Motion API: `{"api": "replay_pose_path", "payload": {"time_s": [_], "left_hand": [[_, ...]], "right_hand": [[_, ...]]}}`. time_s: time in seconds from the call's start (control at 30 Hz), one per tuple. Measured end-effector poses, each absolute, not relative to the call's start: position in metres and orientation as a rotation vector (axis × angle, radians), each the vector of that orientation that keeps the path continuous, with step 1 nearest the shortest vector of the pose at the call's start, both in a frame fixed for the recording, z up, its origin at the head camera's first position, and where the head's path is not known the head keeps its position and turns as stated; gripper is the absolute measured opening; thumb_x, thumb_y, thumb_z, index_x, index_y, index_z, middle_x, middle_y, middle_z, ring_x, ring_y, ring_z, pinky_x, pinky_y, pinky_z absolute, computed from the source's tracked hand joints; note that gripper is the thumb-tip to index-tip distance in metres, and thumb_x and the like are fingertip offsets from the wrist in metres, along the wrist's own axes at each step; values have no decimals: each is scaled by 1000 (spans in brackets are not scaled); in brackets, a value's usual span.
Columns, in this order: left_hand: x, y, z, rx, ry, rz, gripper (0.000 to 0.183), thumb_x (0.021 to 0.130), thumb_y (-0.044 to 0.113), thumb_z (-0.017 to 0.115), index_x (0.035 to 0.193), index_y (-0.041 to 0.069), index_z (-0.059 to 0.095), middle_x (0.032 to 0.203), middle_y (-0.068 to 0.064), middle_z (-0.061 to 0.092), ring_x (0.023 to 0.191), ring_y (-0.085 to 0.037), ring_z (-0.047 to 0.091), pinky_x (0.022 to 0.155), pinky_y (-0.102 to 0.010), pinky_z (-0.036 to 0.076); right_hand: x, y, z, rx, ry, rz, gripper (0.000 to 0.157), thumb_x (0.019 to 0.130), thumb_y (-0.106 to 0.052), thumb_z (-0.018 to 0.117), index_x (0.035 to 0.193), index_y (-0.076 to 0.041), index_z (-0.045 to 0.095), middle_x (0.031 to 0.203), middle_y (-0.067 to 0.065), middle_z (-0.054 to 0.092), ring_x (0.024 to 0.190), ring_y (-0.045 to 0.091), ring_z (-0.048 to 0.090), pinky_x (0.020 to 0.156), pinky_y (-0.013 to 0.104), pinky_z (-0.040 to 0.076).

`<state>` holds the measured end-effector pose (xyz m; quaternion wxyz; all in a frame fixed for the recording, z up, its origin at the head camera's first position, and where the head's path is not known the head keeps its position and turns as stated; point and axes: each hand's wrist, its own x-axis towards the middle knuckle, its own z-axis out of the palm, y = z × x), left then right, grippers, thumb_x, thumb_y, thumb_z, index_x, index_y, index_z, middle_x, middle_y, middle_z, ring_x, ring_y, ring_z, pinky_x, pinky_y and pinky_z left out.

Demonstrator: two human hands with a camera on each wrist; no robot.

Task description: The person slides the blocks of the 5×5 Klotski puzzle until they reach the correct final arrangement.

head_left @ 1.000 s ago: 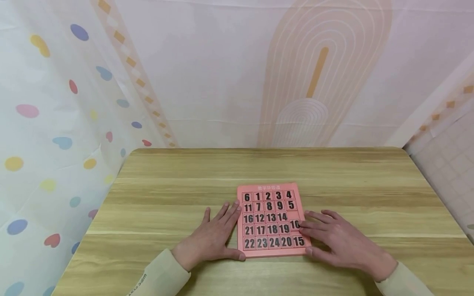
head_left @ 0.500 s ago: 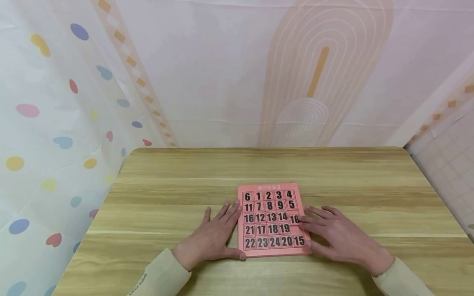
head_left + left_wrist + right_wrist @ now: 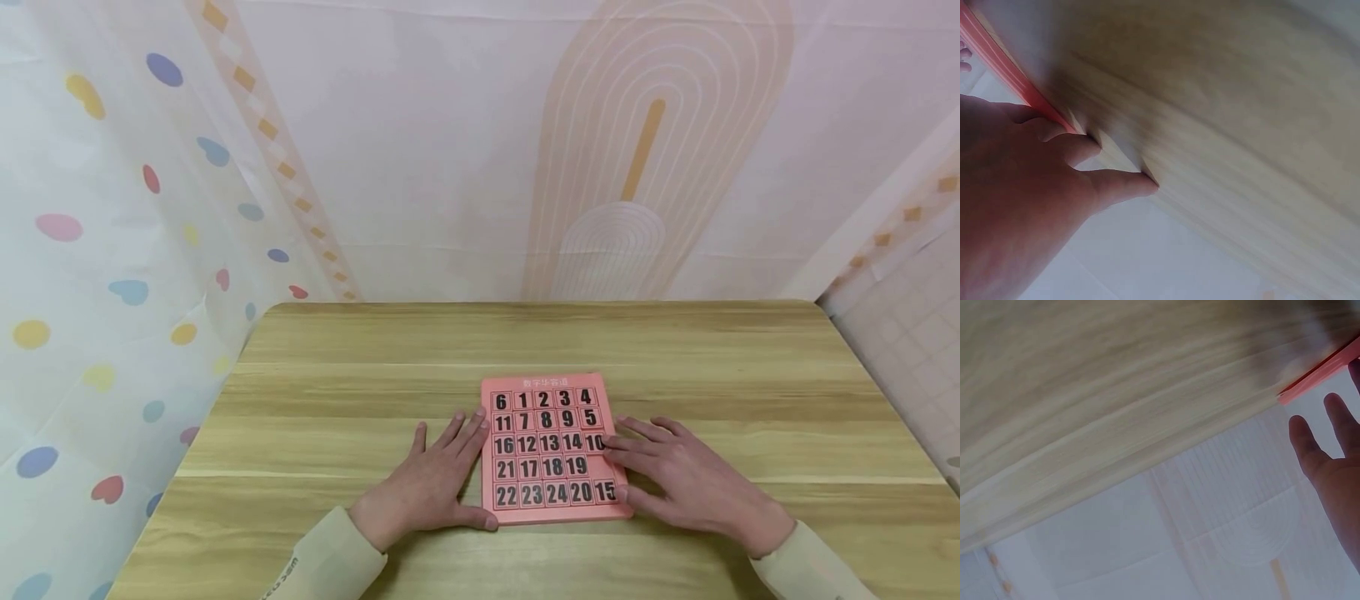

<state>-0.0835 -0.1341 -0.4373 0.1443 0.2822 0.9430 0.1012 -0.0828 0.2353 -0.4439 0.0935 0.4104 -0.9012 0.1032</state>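
A pink sliding number puzzle [image 3: 555, 515] lies flat on the table, its numbered tiles facing up. My left hand [image 3: 422, 486] rests along its left edge, fingers extended and thumb at the near left corner. From the right side, my right hand [image 3: 693, 483] reaches over the frame with a fingertip on the tile numbered 10 [image 3: 593, 443]. That tile sits beside tile 14 [image 3: 572, 442], with a vacant slot below it and tile 15 [image 3: 604, 490] below the slot. Each wrist view shows one side edge of the puzzle [image 3: 1013, 78] near the fingers.
The wood-grain table [image 3: 360, 350] extends around the puzzle on every side. Behind it hangs a pale patterned cloth [image 3: 435, 150], and a cloth with coloured dots and hearts [image 3: 90, 275] hangs at the left.
Tile 10 has slid away from me, up its column, and now lines up with tile 14's row. The vacant slot is now beneath it. My left hand has stayed in place.
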Motion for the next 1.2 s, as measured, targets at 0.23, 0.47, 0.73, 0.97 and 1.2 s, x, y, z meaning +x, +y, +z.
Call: {"api": "replay_pose_path", "payload": {"time_s": [0.23,0.47,0.73,0.97,1.2], "left_hand": [[-83,-134,-437,807,2719,284,125,77,81,68,165,4,23,173,-11,14,156,-38,18,115,-76,18],[-83,-133,-437,808,2721,281,125,77,81,68,164,4,24,173,-12,15,156,-38,18,115,-77,18],[-83,-133,-437,817,2726,279,126,77,81,69,164,3,23,172,-12,16,156,-39,19,115,-77,18],[-83,-133,-437,811,2723,291,126,76,81,68,165,4,23,172,-12,16,156,-39,20,115,-77,19],[-83,-134,-437,805,2722,299,127,75,82,68,165,4,22,172,-12,14,156,-39,18,115,-76,16]], "right_hand": [[-83,235,-444,1208,-2696,298,44,98,-48,67,130,-18,75,134,-3,70,134,28,58,105,58,46],[-84,235,-444,1203,-2701,303,44,98,-46,67,130,-18,75,134,-2,70,135,29,57,106,59,46],[-84,234,-444,1193,-2709,319,43,98,-45,68,129,-17,75,135,-1,70,136,30,56,106,60,45],[-82,235,-441,1191,-2705,349,45,97,-45,69,131,-16,74,138,-1,68,137,31,55,107,60,45],[-73,240,-435,1210,-2650,361,49,94,-48,72,130,-15,74,138,0,68,133,29,59,105,57,47]]}}
